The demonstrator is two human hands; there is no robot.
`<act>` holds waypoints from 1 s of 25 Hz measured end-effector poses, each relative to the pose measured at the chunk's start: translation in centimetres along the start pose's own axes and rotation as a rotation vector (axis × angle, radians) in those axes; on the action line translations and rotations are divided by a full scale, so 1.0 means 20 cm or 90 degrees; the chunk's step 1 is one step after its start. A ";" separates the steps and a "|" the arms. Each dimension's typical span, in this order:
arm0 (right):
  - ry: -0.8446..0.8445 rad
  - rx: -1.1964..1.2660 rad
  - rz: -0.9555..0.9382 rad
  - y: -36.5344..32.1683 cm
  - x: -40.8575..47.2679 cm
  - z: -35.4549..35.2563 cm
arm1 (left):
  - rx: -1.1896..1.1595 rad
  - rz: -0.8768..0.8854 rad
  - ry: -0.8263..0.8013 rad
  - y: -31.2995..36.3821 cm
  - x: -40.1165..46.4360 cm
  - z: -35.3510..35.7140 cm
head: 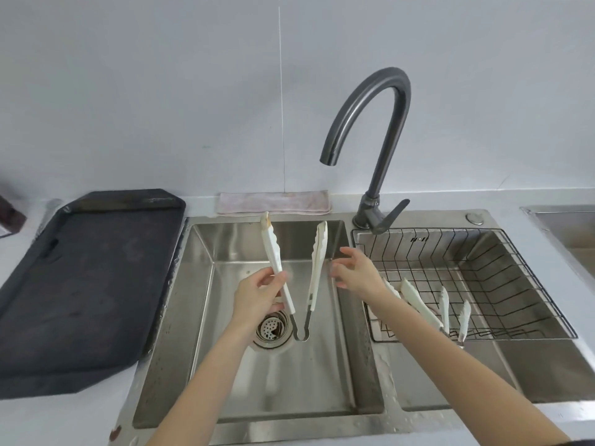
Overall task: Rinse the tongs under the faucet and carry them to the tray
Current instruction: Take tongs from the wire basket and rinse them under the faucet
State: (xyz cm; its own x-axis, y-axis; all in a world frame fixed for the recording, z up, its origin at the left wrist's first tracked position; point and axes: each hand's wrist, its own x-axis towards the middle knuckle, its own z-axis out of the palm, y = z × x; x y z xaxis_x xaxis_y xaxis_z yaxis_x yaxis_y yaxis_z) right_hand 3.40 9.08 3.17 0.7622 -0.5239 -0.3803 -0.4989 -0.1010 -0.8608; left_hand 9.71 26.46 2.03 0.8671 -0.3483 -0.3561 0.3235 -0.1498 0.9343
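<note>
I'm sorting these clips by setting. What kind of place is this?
Most likely a kitchen dishwashing area: a stainless double sink with a gooseneck faucet, a wire rack in the right basin, and a dark tray on the counter.

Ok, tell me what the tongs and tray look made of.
Tongs: white matte arms, probably plastic or silicone, joined by a bare metal spring loop at the hinge. Tray: dark, dull, likely plastic or coated metal; wet sheen at its far edge.
</note>
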 end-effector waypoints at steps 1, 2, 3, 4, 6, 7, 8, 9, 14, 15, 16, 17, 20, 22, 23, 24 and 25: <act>0.025 0.021 0.012 -0.01 0.03 -0.03 | -0.002 -0.005 0.003 0.00 0.02 -0.01; 0.052 0.066 0.031 -0.02 0.06 -0.07 | -0.007 -0.012 0.004 0.00 0.04 -0.02; 0.084 0.117 0.049 -0.02 0.10 -0.12 | -0.012 -0.019 0.004 0.00 0.06 -0.02; 0.126 0.152 0.064 -0.03 0.13 -0.16 | -0.016 -0.028 0.006 0.00 0.09 -0.02; 0.223 0.170 0.079 -0.05 0.21 -0.24 | -0.023 -0.037 0.008 0.00 0.12 -0.02; 0.265 0.176 0.077 -0.06 0.25 -0.27 | -0.030 -0.038 0.007 0.01 0.13 -0.02; 0.300 0.178 0.070 -0.07 0.29 -0.30 | -0.037 -0.038 0.005 0.01 0.14 -0.01; 0.324 0.169 0.062 -0.09 0.33 -0.33 | -0.041 -0.039 0.006 0.01 0.15 -0.01; 0.355 0.153 0.031 -0.15 0.46 -0.39 | -0.033 -0.050 0.020 0.00 0.19 0.01; 0.362 0.169 0.028 -0.14 0.47 -0.40 | -0.030 -0.052 0.022 0.00 0.19 0.01; 0.366 0.180 0.027 -0.13 0.48 -0.40 | -0.025 -0.053 0.022 -0.01 0.19 0.01; 0.365 0.187 0.026 -0.11 0.48 -0.41 | -0.019 -0.053 0.021 -0.01 0.19 0.01; 0.345 0.193 0.013 -0.08 0.50 -0.43 | -0.021 -0.055 0.021 -0.01 0.18 0.02; 0.337 0.191 0.008 -0.07 0.50 -0.44 | -0.014 -0.052 0.022 0.01 0.16 0.01; 0.336 0.189 0.006 -0.07 0.49 -0.44 | -0.014 -0.050 0.023 0.01 0.15 0.01; 0.336 0.191 0.005 -0.06 0.49 -0.44 | -0.015 -0.049 0.025 0.01 0.14 0.01; 0.338 0.197 0.006 -0.05 0.49 -0.44 | -0.018 -0.050 0.028 0.01 0.14 0.01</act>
State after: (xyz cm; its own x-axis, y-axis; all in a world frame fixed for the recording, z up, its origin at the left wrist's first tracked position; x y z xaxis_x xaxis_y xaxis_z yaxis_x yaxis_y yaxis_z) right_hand 7.74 -3.31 3.24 0.4094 -0.8811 -0.2368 -0.3012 0.1145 -0.9467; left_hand 12.06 25.26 1.27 0.8538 -0.2960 -0.4282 0.4014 -0.1493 0.9036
